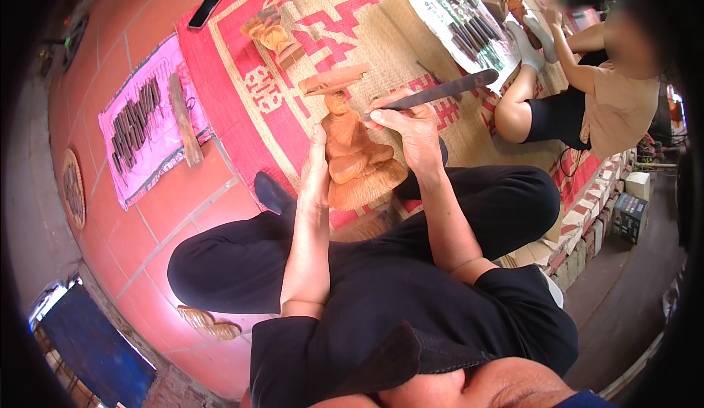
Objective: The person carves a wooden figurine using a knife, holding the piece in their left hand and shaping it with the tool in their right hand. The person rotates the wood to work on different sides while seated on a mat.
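Observation:
In front of my crossed legs is a carved wooden figure (352, 148), seated and orange-brown, with a flat slab of uncut wood at its head. My left hand (315, 167) is closed along its left side and steadies it upright, slightly tilted. In my right hand (412, 133) is a carving tool (455, 89) with a long, flat, dark handle that sticks out to the right. Its working end is by the figure's upper right side, and my fingers hide most of the tip. I cannot tell whether it touches the wood.
Another wood carving (273, 35) stands on the red and straw mat (345, 27). A phone (204, 10) lies at the mat's corner. Several carving tools rest on a pink cloth (158, 177) left, beside a wooden mallet (185, 118). At right, a person (620, 100) sits by more tools (477, 30).

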`<state>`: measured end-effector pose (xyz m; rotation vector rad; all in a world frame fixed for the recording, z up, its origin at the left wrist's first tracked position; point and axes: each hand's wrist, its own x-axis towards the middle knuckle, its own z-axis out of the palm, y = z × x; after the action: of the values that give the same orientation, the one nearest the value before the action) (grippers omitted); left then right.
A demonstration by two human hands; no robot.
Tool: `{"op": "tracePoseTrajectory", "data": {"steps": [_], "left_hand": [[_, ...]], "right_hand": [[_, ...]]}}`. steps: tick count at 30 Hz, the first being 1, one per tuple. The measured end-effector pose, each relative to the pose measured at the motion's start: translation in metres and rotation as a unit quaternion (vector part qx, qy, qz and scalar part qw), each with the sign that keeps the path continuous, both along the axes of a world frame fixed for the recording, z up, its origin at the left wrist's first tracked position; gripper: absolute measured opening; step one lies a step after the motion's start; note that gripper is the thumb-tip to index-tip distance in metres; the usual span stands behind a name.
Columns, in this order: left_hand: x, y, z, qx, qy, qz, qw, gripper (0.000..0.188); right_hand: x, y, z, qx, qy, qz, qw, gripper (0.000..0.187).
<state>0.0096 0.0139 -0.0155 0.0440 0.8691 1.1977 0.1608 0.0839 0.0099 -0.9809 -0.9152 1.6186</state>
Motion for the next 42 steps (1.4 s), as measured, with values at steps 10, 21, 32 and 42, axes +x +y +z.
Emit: {"op": "tracePoseTrajectory", "data": {"steps": [10,21,32,42], "left_hand": [[0.001,-0.001,0.018,0.016,0.039,-0.015,0.999,0.066],[0.005,0.0,0.021,0.001,0.116,-0.014,0.993,0.064],[0.004,-0.001,0.017,-0.008,0.081,-0.028,0.996,0.07],[0.006,-0.001,0.02,-0.017,0.092,-0.03,0.995,0.069]], "right_hand": [[0.003,-0.002,-0.001,-0.009,-0.01,0.013,1.0,0.006],[-0.008,-0.011,-0.003,0.049,-0.036,0.086,0.994,0.01],[-0.002,-0.004,-0.012,-0.017,-0.003,-0.012,1.0,0.006],[-0.006,-0.006,-0.005,-0.053,-0.031,0.009,0.998,0.013]]}}
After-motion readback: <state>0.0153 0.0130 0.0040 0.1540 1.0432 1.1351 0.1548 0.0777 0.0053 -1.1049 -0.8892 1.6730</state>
